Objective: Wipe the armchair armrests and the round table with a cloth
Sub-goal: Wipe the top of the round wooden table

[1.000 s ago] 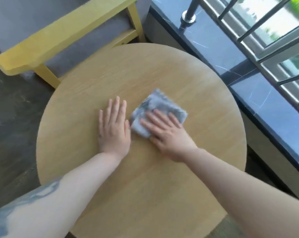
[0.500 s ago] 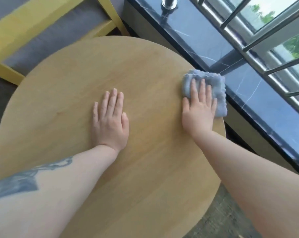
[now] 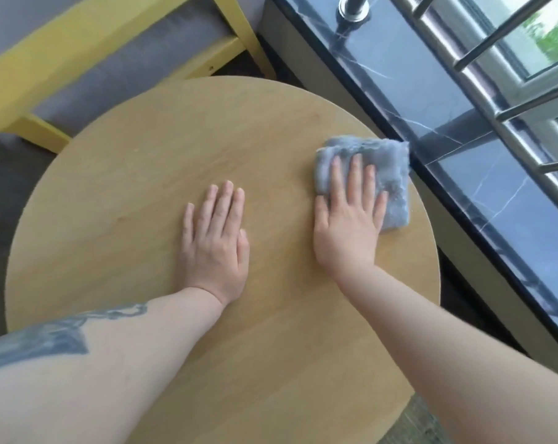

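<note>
The right hand [image 3: 348,225] presses flat, fingers spread, on the grey cloth [image 3: 389,174]; no closed grip. The left hand [image 3: 215,241] lies open, palm down, on the worktop [image 3: 127,187] beside it.

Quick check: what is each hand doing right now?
Left hand: open, flat on the round table, holding nothing.
Right hand: open, fingers spread, pressing the grey cloth onto the table near its right edge.

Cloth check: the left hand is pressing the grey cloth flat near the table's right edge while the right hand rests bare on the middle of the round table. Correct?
Not quite: the hands are swapped. In the head view the right hand presses the grey cloth flat near the right edge of the round table, while the left hand rests bare on the middle.
</note>
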The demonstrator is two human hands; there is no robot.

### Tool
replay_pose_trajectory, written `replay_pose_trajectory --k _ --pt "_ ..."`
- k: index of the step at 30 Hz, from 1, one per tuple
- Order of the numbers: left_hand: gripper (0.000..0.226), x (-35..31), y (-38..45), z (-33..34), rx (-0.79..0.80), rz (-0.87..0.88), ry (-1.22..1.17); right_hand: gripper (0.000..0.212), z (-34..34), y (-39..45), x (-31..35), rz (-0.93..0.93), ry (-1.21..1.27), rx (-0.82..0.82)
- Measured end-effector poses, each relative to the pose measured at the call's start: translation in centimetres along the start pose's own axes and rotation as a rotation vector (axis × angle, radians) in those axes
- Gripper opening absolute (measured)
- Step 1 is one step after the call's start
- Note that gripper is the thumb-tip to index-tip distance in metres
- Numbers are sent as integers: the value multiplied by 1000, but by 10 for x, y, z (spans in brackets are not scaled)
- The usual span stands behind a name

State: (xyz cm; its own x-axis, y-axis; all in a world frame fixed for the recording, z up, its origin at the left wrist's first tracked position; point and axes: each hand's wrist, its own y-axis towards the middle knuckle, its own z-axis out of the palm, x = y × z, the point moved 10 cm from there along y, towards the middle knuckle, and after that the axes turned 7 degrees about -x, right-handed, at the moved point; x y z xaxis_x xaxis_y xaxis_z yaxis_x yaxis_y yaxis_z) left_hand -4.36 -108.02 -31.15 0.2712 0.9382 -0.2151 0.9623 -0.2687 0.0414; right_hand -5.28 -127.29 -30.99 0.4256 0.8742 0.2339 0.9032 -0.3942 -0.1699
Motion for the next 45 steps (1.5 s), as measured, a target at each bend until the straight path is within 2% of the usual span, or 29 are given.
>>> replay_pose_trajectory --k 3,5,6,8,10,11,12,15,17,18,21,23,26,27,29,31,32,33,34,36,37,38,39,42,44,45 --pt "52 -1 0 -1 -30 11 -6 55 21 -19 86 -521 36 130" --pt "54 -1 0 -2 -29 3 -13 53 19 15 111 -694 14 156" --pt "56 -1 -1 -1 -14 0 -16 53 17 40 108 -660 -11 139" --pt "58 0 -1 -1 -1 -3 -27 53 3 90 74 -366 -3 58" --pt "58 0 -1 -2 7 -2 -35 55 -6 93 35 -47 21 -31" --pt "58 0 -1 -1 8 -2 -33 57 -5 78 33 -3 -3 -49" --pt "58 1 -1 -1 6 -2 -29 58 -1 59 48 -74 -28 -46" --pt "58 0 -1 1 5 2 -29 56 22 25 122 -549 -9 139" --pt "58 0 0 0 3 1 -40 55 25 48 149 -709 -38 211" --pt "58 0 -1 0 2 3 -49 55 24 66 149 -692 -55 204" --pt "57 2 -1 -3 -25 -13 -113 54 11 97 100 -378 -35 68" --pt "56 5 1 -7 -66 -37 -212 54 4 67 68 -227 -30 1" --pt "55 15 -3 -18 -138 -40 -455 57 16 -16 66 -211 -41 20" --pt "53 24 -8 -22 -164 -45 -497 58 25 -45 81 -286 -35 47" --pt "50 58 -21 -30 -215 -128 -486 57 49 -89 133 -571 -6 155" --pt "50 101 -39 -36 -236 -240 -436 56 61 -98 184 -907 -27 239" --pt "50 118 -45 -39 -226 -263 -409 55 61 -84 202 -985 -45 226" --pt "52 132 -50 -39 -195 -268 -379 55 60 -60 210 -946 -56 211" --pt "53 145 -54 -39 -152 -267 -340 55 57 -32 207 -796 -55 176" --pt "54 174 -60 -43 -88 -301 -247 57 46 5 174 -366 -24 61" --pt "53 188 -63 -47 -77 -316 -191 58 44 0 163 -211 -18 18" --pt "52 199 -67 -51 -67 -312 -137 59 46 -17 162 -144 -43 -5" --pt "52 206 -71 -53 -59 -294 -95 59 52 -41 175 -192 -66 -4" --pt "52 217 -81 -57 -106 -304 -71 56 80 -113 252 -671 -40 130" --pt "54 225 -83 -56 -153 -390 -91 54 92 -120 301 -987 -79 232" --pt "55 228 -83 -56 -168 -419 -99 54 95 -106 317 -1058 -107 233"
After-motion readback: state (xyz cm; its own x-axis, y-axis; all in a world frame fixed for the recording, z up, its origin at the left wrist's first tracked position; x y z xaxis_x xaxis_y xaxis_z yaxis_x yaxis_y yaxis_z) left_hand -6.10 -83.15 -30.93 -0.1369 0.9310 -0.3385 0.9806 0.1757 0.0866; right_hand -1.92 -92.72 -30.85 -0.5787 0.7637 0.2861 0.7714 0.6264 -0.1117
